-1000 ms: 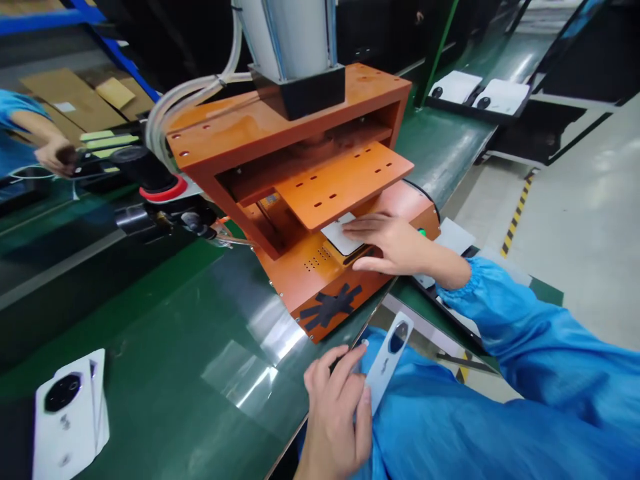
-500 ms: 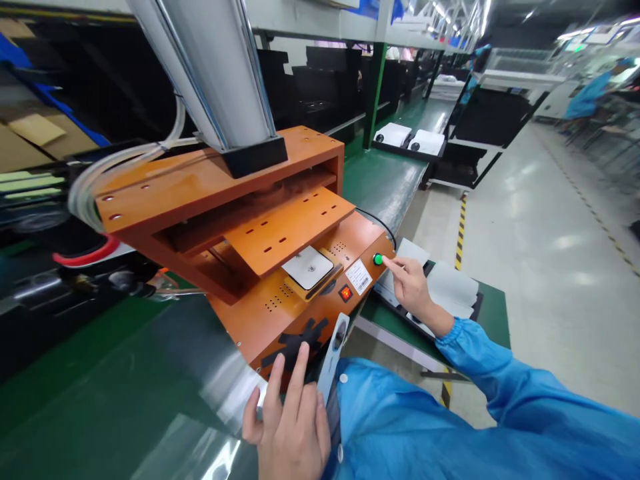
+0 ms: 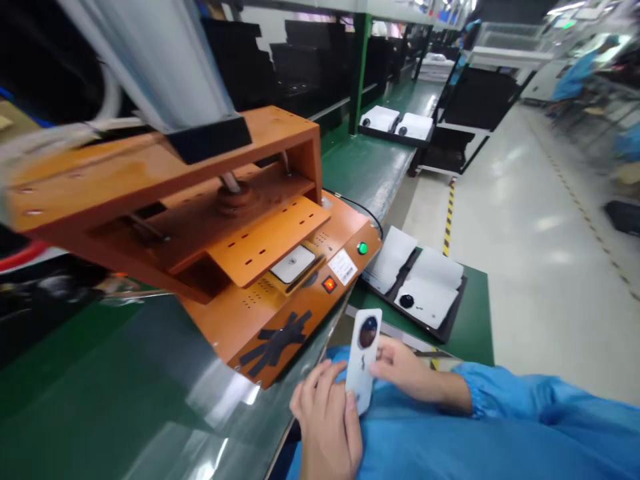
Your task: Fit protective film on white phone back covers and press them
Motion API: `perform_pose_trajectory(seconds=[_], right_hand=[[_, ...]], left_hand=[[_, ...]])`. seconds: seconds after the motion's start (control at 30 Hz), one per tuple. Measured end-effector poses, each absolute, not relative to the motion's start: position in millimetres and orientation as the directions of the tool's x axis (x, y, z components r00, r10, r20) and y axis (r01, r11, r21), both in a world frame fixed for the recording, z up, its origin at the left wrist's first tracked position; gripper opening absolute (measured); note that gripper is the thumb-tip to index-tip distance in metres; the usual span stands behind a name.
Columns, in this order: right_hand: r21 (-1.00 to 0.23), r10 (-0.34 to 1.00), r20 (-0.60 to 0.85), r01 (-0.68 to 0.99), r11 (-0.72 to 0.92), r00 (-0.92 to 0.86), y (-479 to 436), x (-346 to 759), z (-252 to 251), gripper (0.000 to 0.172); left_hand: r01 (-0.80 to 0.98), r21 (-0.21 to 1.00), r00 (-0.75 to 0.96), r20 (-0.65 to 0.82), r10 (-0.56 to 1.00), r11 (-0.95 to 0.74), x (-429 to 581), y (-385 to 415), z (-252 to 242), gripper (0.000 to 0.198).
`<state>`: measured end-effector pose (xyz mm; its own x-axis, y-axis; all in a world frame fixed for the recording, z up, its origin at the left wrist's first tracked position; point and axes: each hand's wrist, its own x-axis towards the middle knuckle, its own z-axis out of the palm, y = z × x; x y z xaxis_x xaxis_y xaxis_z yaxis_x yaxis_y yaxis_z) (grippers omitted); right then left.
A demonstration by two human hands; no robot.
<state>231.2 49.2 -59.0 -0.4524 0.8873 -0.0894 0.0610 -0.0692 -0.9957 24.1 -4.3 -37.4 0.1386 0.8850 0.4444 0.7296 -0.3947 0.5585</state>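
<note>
In front of my body is a white phone [image 3: 361,370], tilted upright, its back with a large round dark camera facing me. My left hand [image 3: 327,417] grips its lower end, thumb on the face and fingers behind the left edge. At its right edge, the fingers of my right hand [image 3: 403,367] are closed on the side, partly hidden behind it. Ahead stands an orange press [image 3: 235,333] with a green button [image 3: 362,249] and a lit red switch [image 3: 329,285]. Under its orange pressing plate [image 3: 267,240] lies a flat white piece [image 3: 293,265], partly covered.
A black tray [image 3: 453,320] with white sheets and a phone-like piece sits on a green side table [image 3: 477,313] at right. Another black tray [image 3: 395,138] stands on the far bench. A dark rack [image 3: 475,100] stands beside the aisle; a person in blue [image 3: 580,73] is farther off.
My right hand has left the green button and come to the phone at my left hand. The phone has turned its back toward me. The pressing plate has moved down, exposing its rod.
</note>
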Motion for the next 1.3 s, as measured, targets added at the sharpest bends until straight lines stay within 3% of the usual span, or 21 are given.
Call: perform_pose_trajectory(seconds=[0.07, 0.1, 0.13, 0.2, 0.37, 0.53, 0.63, 0.7, 0.73, 0.77, 0.83, 0.93, 1.0, 1.1, 1.2, 1.3], right_hand=[[-0.941, 0.952, -0.169, 0.33, -0.078, -0.257, 56.6, 249.3, -66.6, 0.05], [-0.858, 0.975, -0.169, 0.509, -0.074, -0.143, 65.9, 268.6, -69.5, 0.046], [-0.693, 0.989, -0.146, 0.717, -0.077, -0.035, 76.4, 292.9, -72.0, 0.044], [-0.526, 0.987, -0.139, 0.838, -0.146, 0.084, 95.0, 346.7, -77.2, 0.036], [-0.203, 0.963, -0.191, 0.952, -0.228, 0.189, 108.0, 423.6, -107.7, 0.022], [-0.017, 0.959, -0.242, 0.987, -0.158, 0.149, 105.1, 420.2, -136.1, 0.022], [0.022, 0.977, -0.209, 0.999, -0.035, 0.039, 103.7, 425.6, -132.1, 0.027], [0.024, 0.983, -0.166, 0.997, 0.076, -0.071, 113.1, 435.2, -133.2, 0.041], [0.044, 0.987, -0.106, 0.991, 0.129, -0.123, 121.4, 436.9, -136.6, 0.051], [0.09, 0.971, 0.062, 0.97, 0.226, -0.232, 130.3, 433.8, -140.8, 0.057], [0.039, 0.84, 0.228, 0.867, 0.497, -0.492, 142.6, 408.6, -145.7, 0.053], [-0.172, 0.517, 0.303, 0.488, 0.856, -0.801, 134.1, 328.9, -130.3, 0.026], [-0.255, 0.335, 0.327, 0.259, 0.932, -0.884, 116.4, 262.3, -105.8, 0.02], [-0.332, 0.115, 0.413, -0.031, 0.943, -0.904, 90.5, 165.7, -63.2, 0.02], [-0.475, 0.131, 0.483, -0.133, 0.87, -0.866, 76.1, 81.9, -31.0, 0.017], [-0.589, 0.274, 0.491, -0.083, 0.804, -0.827, 75.4, 11.2, -19.7, 0.017]], left_hand=[[0.747, 0.546, 0.179, 0.384, 0.906, -0.379, 25.4, -4.5, -45.2, 0.025], [0.749, 0.539, 0.199, 0.37, 0.908, -0.384, 21.9, -4.9, -48.5, 0.033], [0.742, 0.537, 0.223, 0.367, 0.903, -0.401, 16.3, -5.6, -51.5, 0.038], [0.707, 0.544, 0.265, 0.387, 0.883, -0.451, 2.5, -8.3, -56.5, 0.036], [0.644, 0.56, 0.303, 0.439, 0.846, -0.522, -9.6, -17.2, -65.4, 0.023], [0.61, 0.593, 0.314, 0.429, 0.847, -0.526, 2.2, -29.6, -63.2, 0.021], [0.694, 0.576, 0.193, 0.43, 0.882, -0.432, -7.4, -45.1, -56.3, 0.025], [0.788, 0.547, 0.023, 0.433, 0.901, -0.283, -24.6, -56.4, -54.0, 0.028], [0.834, 0.522, -0.081, 0.437, 0.896, -0.18, -35.4, -62.3, -54.0, 0.03], [0.872, 0.485, -0.184, 0.445, 0.876, -0.063, -46.3, -68.4, -54.7, 0.034], [0.911, 0.382, -0.331, 0.448, 0.831, 0.157, -64.0, -81.2, -57.7, 0.04], [0.913, 0.252, -0.399, 0.377, 0.836, 0.321, -70.4, -98.9, -62.1, 0.047], [0.908, 0.249, -0.407, 0.337, 0.849, 0.337, -65.4, -107.8, -61.1, 0.046], [0.885, 0.34, -0.428, 0.323, 0.844, 0.319, -67.7, -111.4, -51.9, 0.036], [0.843, 0.421, -0.497, 0.374, 0.783, 0.334, -97.3, -94.2, -41.8, 0.023], [0.794, 0.429, -0.59, 0.372, 0.717, 0.431, -139.3, -63.5, -42.4, 0.023]])
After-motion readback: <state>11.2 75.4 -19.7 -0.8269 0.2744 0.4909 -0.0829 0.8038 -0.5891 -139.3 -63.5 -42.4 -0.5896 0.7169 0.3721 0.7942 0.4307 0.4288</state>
